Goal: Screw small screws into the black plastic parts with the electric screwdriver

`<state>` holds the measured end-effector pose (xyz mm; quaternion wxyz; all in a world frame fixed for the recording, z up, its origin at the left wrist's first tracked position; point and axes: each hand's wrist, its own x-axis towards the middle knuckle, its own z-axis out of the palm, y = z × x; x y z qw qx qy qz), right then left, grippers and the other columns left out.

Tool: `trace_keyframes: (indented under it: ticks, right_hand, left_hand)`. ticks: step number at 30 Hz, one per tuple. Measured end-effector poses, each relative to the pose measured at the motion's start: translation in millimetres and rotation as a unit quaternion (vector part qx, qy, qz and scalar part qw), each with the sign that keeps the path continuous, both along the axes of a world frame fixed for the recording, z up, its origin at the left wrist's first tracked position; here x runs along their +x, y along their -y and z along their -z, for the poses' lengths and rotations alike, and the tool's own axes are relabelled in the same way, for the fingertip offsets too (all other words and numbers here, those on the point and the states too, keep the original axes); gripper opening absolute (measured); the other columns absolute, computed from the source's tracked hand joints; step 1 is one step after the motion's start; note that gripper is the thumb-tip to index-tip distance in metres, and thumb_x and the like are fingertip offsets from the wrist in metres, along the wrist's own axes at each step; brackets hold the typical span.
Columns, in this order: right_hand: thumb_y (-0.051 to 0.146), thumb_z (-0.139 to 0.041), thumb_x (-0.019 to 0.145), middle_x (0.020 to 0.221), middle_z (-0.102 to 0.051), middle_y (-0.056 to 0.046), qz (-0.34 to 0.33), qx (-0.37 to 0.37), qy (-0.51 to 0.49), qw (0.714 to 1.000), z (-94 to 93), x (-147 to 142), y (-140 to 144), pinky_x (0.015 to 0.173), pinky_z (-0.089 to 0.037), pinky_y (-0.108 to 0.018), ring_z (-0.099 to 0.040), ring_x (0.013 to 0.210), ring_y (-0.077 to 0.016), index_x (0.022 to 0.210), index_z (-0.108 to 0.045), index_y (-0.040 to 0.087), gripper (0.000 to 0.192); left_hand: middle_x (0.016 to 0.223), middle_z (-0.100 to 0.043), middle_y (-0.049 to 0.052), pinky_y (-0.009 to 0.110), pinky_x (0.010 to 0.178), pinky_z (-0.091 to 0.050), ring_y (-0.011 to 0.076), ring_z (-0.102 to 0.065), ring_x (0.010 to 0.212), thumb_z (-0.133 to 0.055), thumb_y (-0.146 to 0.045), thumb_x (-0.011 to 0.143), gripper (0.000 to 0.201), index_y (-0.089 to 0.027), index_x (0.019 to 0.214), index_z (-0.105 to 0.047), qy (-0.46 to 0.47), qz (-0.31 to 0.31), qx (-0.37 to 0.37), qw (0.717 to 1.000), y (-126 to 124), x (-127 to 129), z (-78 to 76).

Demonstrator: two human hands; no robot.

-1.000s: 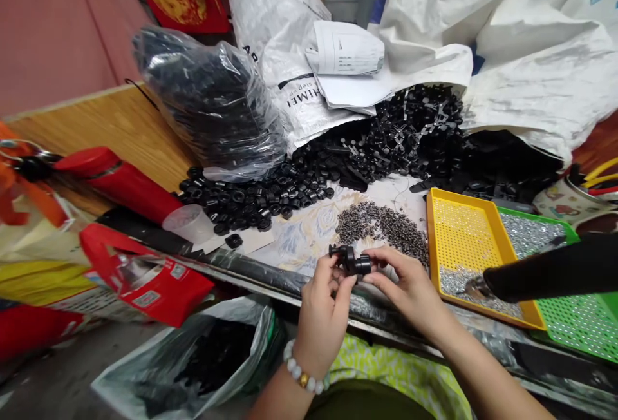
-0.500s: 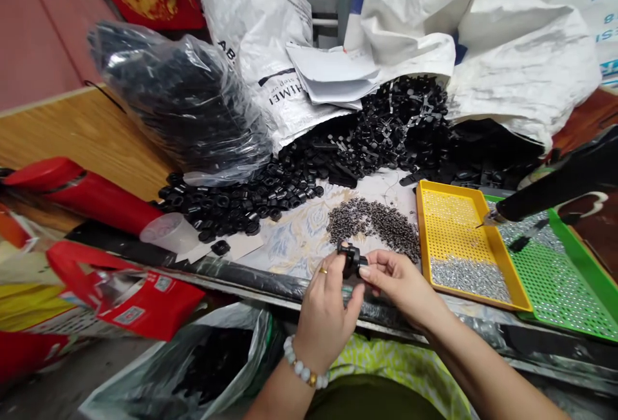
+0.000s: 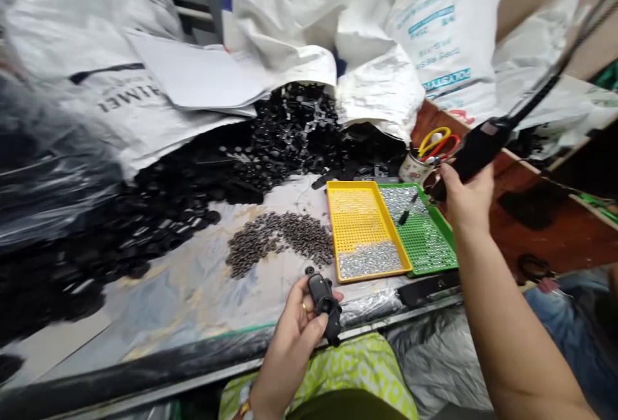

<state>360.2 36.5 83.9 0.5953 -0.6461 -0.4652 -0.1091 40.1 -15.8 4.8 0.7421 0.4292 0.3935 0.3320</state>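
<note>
My left hand is closed around a small black plastic assembly, held just over the table's front edge. Out to the right, my right hand wraps round a black electric screwdriver, whose cord runs up to the upper right. The screwdriver's lower end is partly hidden by the hand. Nearest to it stands a green perforated tray with small silver screws. Beside that lies a yellow perforated tray holding similar screws. Small dark metal pieces are heaped left of the trays.
Black plastic parts spill from white sacks at the back; more pile up on the left. Papers rest on one sack. A cup with scissors stands behind the green tray, near a brown wooden board.
My right hand has let go of the black assembly and moved right to grasp the screwdriver. My left hand keeps the assembly, turned differently. The view has swung right.
</note>
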Motion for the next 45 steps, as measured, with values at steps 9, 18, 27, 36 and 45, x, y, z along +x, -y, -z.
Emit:
trace_keyframes:
  ticks: [9,18,27,36,45]
  right_hand:
    - [0.031,-0.060,0.076,0.085,-0.063,-0.003,-0.061,0.085,-0.144,0.984,50.4,14.7,22.5,0.059,-0.050,-0.028,-0.059,0.055,-0.0095,0.089,-0.053,0.017,0.020]
    - [0.027,-0.059,0.078,0.080,-0.062,0.000,-0.065,0.125,-0.144,0.980,64.0,17.3,21.0,0.060,-0.047,-0.025,-0.056,0.053,-0.0072,0.086,-0.053,0.017,0.014]
    - [0.032,-0.058,0.077,0.081,-0.061,-0.001,-0.041,0.107,-0.138,0.984,63.5,12.0,23.6,0.059,-0.048,-0.026,-0.057,0.054,-0.0081,0.086,-0.052,0.017,0.019]
    - [0.033,-0.058,0.077,0.075,-0.060,0.000,-0.038,0.104,-0.131,0.985,66.8,13.3,23.2,0.061,-0.048,-0.027,-0.056,0.054,-0.0089,0.081,-0.054,0.016,0.019]
    - [0.023,-0.052,0.076,0.078,-0.058,0.000,-0.097,0.210,-0.191,0.954,8.9,-55.5,36.9,0.049,-0.043,-0.026,-0.053,0.051,-0.0100,0.084,-0.055,0.020,0.009]
  left_hand:
    - [0.098,-0.066,0.011,0.018,0.045,-0.031,0.0121,-0.050,0.060,-0.068,-0.042,0.063,0.074,-0.020,0.124,-0.033,-0.049,-0.053,-0.041,0.997,-4.5,13.6,7.8]
    - [0.094,-0.065,0.011,0.017,0.040,-0.025,0.0057,-0.035,0.046,-0.069,-0.045,0.059,0.075,-0.021,0.121,-0.035,-0.063,-0.071,-0.042,0.995,-6.6,16.3,9.5]
    - [0.096,-0.064,0.011,0.017,0.041,-0.025,0.0056,-0.036,0.047,-0.069,-0.043,0.059,0.075,-0.021,0.122,-0.035,-0.063,-0.074,-0.063,0.993,-5.8,17.5,-0.6]
    - [0.097,-0.064,0.011,0.017,0.043,-0.025,0.0066,-0.039,0.049,-0.069,-0.042,0.059,0.075,-0.022,0.122,-0.034,-0.056,-0.069,-0.070,0.994,-6.1,17.0,1.7]
    - [0.105,-0.062,0.010,0.020,0.051,-0.032,0.0085,-0.044,0.059,-0.055,-0.033,0.077,0.056,-0.020,0.125,-0.031,-0.020,-0.035,-0.038,0.998,-0.1,12.7,1.8]
